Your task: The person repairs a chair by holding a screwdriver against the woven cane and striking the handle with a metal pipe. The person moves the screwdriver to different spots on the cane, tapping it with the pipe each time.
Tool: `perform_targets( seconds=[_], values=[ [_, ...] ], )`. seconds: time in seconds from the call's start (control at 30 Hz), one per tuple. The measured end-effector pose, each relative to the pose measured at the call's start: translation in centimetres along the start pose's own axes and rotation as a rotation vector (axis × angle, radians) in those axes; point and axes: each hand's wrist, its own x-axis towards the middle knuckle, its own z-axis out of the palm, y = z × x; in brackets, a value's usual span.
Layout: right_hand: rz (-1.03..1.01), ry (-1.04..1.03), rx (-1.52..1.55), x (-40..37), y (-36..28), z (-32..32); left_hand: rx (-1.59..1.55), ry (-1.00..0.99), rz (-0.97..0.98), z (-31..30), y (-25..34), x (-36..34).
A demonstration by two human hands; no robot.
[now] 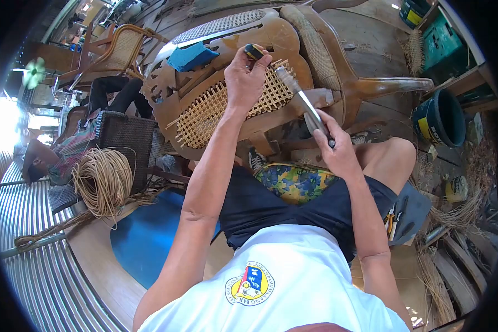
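My left hand (246,77) is raised over the woven cane panel (202,119) of a carved wooden chair frame (227,44), its fingers closed round a small black and yellow object (253,52). To the right, my right hand (335,146) grips a long metal tool with a dark handle (313,117). The tool's pale, frayed-looking tip reaches the right end of the woven panel, where loose cane ends stick out. A blue block (192,56) rests on the frame, left of my left hand.
A coil of cane (103,180) and a seated person (55,157) are on the left. Dark buckets (440,119) stand at the right. Pliers (392,221) lie beside my leg. A camouflage-patterned cloth (296,182) is between my knees.
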Motion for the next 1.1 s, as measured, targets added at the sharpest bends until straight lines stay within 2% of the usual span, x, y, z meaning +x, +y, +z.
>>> perform_targets(
  seconds=[0.03,0.1,0.13,0.23,0.3,0.37,0.4,0.43,0.5,0.53,0.57,0.67,0.9,0.97,1.0,1.07,1.1],
  values=[
    [-0.002,0.000,-0.002,-0.2,0.0,-0.3,0.017,0.008,0.016,-0.3,0.5,-0.1],
    [0.004,-0.137,0.032,-1.3,-0.9,-1.2,-0.018,0.017,0.044,-0.7,1.6,-0.9],
    [0.087,-0.230,-0.007,-2.1,-2.1,-1.7,-0.052,0.025,0.070,-0.9,1.7,-1.2],
    [0.054,-0.242,-0.013,-3.3,-2.2,-1.3,-0.025,-0.030,-0.001,-0.1,0.7,-2.0],
    [0.064,-0.227,-0.005,-3.4,-2.0,-0.9,-0.022,-0.043,0.025,0.8,0.3,-1.9],
    [-0.017,-0.305,-0.023,-2.9,-0.9,-0.6,0.079,-0.085,0.046,1.4,0.4,-2.0],
    [0.016,-0.380,-0.059,-2.4,-1.0,-0.9,0.069,-0.087,0.040,1.6,0.5,-1.9],
    [0.017,-0.373,-0.057,-2.1,-0.8,-0.7,0.069,-0.093,0.042,1.6,0.6,-1.8],
    [0.149,-0.080,0.018,-1.8,-0.5,0.0,0.010,-0.071,0.019,1.1,0.9,-1.6],
    [0.117,-0.042,0.049,-1.6,-0.5,0.0,-0.031,-0.070,0.040,0.7,1.1,-1.6],
    [0.116,-0.045,0.050,-1.8,-0.8,0.0,-0.029,-0.068,0.040,0.2,1.3,-1.7],
    [0.004,-0.229,-0.003,-3.5,-1.5,-0.1,-0.075,0.061,0.068,-0.9,1.7,-2.1],
    [0.043,-0.316,-0.048,-4.1,-1.5,-0.6,0.069,-0.039,0.036,0.7,1.2,-3.8],
    [-0.030,-0.341,-0.061,-3.5,-0.9,-0.9,0.125,-0.053,0.066,1.3,1.5,-3.6],
    [-0.029,-0.339,-0.060,-3.1,-0.5,-1.1,0.125,-0.072,0.083,1.5,1.5,-3.5],
    [-0.018,-0.039,-0.059,-2.4,0.3,-1.1,0.069,-0.086,0.108,1.7,1.2,-3.1],
    [-0.017,-0.041,-0.055,-2.5,-0.1,-1.1,0.073,-0.085,0.106,1.3,1.5,-3.2]
  ],
)
